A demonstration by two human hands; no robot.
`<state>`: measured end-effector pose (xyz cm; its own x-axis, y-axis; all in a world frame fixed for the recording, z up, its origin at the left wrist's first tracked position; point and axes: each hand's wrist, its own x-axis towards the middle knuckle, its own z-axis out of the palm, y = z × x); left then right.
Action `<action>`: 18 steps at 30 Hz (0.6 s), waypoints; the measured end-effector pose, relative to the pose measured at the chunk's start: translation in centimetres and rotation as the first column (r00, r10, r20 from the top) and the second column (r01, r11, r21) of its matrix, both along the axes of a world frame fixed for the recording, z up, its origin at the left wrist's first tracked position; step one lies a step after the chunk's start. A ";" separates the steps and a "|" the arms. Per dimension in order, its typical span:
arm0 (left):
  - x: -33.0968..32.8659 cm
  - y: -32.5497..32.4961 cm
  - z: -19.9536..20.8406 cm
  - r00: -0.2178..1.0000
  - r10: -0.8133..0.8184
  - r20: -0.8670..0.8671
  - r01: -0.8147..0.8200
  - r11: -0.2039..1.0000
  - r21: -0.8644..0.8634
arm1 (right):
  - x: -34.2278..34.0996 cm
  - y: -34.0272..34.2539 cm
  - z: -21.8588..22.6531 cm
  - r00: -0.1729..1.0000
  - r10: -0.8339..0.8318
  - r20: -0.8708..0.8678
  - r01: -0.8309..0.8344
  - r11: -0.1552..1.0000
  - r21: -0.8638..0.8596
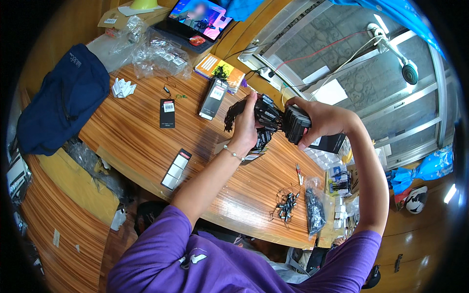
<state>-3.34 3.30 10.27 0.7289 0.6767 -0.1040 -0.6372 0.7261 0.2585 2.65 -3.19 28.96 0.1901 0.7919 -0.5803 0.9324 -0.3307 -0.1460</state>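
Note:
Both my hands are raised over the wooden table, with a thick bundle of small black tags between them. My left hand (245, 128) is closed around the bundle's black strings (236, 111) and part of its tags; the strings hang out on the left side. With thumb and fingers, my right hand (325, 119) grips a neat stack of black tags (296, 124) at the right end. More black tags (267, 113) fan out between the two hands. Larger black cards lie partly hidden behind and below my hands. On the table to the left stands a stack of black hang tags (213, 99).
Single black cards (167, 114) and a card with white panels (176, 169) lie on the wooden table (141, 146). Near its front right are tangled black cords (285, 205), red-handled snips (299, 174) and a plastic bag (315, 207). A laptop (199, 22) and blue backpack (66, 100) sit farther left.

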 end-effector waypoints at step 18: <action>1.9 -0.4 -1.5 0.998 -0.058 0.014 0.058 0.998 0.023 | 2.3 1.2 1.7 0.992 0.025 0.126 -0.012 0.995 -0.102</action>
